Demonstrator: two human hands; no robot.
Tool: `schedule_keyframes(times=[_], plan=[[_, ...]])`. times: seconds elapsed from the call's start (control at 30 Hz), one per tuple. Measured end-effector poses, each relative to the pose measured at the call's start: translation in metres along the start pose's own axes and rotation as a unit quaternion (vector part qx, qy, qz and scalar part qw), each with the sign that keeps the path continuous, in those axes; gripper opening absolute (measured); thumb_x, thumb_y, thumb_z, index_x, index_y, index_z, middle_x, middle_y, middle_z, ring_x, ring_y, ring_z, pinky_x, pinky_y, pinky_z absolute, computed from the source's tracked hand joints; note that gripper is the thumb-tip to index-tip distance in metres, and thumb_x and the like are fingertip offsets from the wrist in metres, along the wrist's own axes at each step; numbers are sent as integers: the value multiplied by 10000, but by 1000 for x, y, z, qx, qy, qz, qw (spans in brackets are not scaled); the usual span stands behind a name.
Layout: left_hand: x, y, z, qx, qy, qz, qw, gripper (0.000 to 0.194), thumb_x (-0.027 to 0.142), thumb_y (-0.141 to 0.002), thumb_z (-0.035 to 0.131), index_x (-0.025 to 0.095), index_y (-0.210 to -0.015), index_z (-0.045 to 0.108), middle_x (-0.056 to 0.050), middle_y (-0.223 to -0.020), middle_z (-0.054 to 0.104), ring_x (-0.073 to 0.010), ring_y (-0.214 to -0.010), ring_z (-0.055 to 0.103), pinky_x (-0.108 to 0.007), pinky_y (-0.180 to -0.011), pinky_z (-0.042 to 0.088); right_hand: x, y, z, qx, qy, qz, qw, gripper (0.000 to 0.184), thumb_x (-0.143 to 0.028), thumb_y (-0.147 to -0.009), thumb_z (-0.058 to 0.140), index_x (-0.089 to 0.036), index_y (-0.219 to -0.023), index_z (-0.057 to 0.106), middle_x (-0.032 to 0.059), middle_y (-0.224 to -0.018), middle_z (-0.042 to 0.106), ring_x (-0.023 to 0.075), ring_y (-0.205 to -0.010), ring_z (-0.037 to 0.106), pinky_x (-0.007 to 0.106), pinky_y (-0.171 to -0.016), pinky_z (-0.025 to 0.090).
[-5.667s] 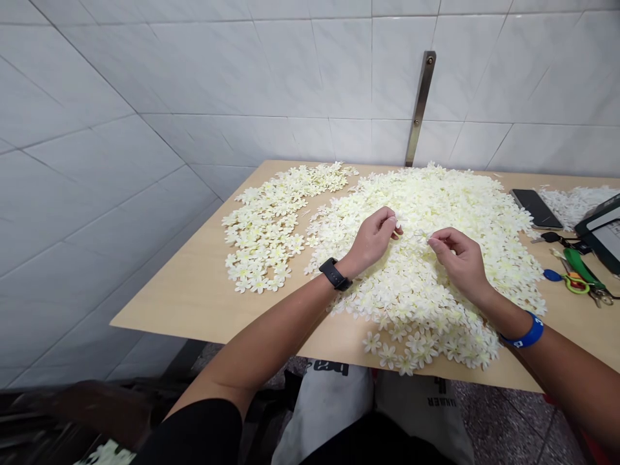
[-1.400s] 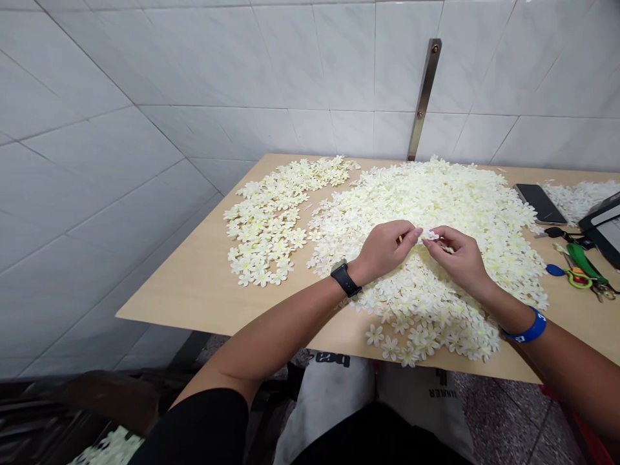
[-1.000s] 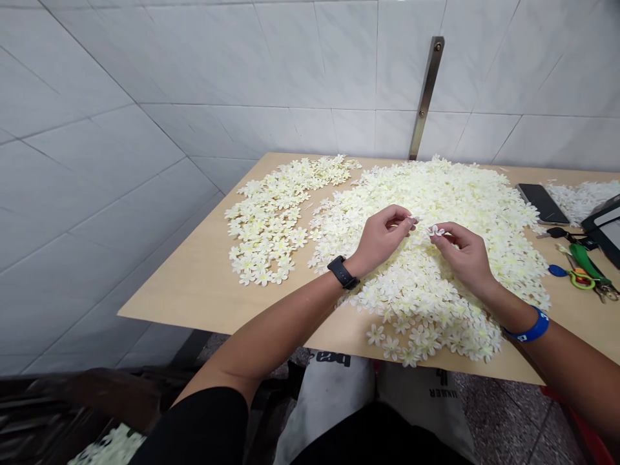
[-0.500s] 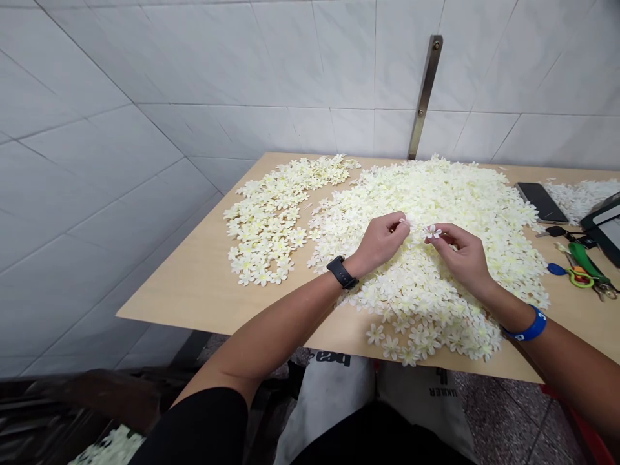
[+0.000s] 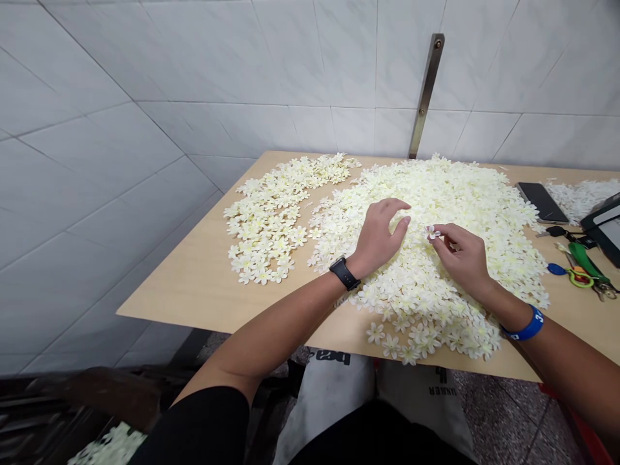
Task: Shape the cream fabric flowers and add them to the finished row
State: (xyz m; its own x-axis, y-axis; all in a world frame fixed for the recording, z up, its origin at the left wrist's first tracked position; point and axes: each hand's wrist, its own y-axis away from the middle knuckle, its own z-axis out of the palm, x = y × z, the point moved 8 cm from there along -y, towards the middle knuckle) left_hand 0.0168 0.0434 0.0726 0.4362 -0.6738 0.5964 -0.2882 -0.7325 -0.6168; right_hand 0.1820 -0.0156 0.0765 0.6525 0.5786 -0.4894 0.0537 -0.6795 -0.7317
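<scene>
A large heap of white artificial flowers (image 5: 416,284) with pale yellow centres covers the middle of the wooden table (image 5: 194,284). Over the heap's left part, my left hand (image 5: 380,232) is open, thumb and fingers apart, with nothing visible between them. My right hand (image 5: 462,255) pinches a single white artificial flower (image 5: 433,232) between thumb and fingertips, a short way right of the left hand. Left of the heap lies a second, flatter group of flowers (image 5: 264,232) in a curved band.
At the right lie a black phone (image 5: 541,201), keys (image 5: 557,231), a green-handled tool (image 5: 586,259) and a dark box (image 5: 605,226). A pile of small white pieces (image 5: 584,197) is behind them. A metal bar (image 5: 426,97) is fixed to the tiled wall. More flowers (image 5: 109,445) show low at left.
My left hand has opened from a pinch, its fingers spreading and lifting slightly. My right hand stays nearly in place, still holding the flower, which has turned a little.
</scene>
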Motion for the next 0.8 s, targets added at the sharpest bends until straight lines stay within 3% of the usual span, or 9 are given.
schedule_keyframes(times=[0.17,0.37,0.5,0.67,0.8], plan=[[16,1,10,-63,63,59,994,192,382,-1012,603,212,-976,683,-42,-1039,762,-189,-1021,677,-361,-977,505,-2,1,2,-10,16,-17,1000,155,-175,-918,623,-203,-986,760,29,-787,753,126,-538,538,279,-514,408],[11,1,8,-57,113,28,992,121,277,-989,608,197,-919,666,-40,-960,741,-168,-932,664,-323,-884,508,-2,1,3,-16,17,-12,1000,160,-201,-919,617,-216,-991,759,33,-787,747,137,-548,548,290,-532,426],[8,0,8,-62,118,9,991,96,230,-970,590,187,-908,650,-43,-948,724,-160,-910,651,-307,-866,504,1,1,3,-20,18,8,1000,158,-238,-923,610,-227,-984,756,33,-786,747,143,-554,546,300,-540,427],[14,1,15,-89,117,41,988,164,358,-988,631,200,-999,674,-63,-1050,747,-181,-1013,669,-333,-949,502,1,0,5,-24,13,18,999,160,-292,-939,610,-235,-937,760,34,-783,754,141,-551,550,301,-535,424],[14,2,15,-88,109,40,989,181,360,-1002,606,199,-943,664,-54,-989,741,-173,-953,664,-318,-896,505,-1,0,4,-19,22,12,1000,142,-302,-935,644,-231,-918,766,37,-775,757,144,-547,541,309,-542,431]])
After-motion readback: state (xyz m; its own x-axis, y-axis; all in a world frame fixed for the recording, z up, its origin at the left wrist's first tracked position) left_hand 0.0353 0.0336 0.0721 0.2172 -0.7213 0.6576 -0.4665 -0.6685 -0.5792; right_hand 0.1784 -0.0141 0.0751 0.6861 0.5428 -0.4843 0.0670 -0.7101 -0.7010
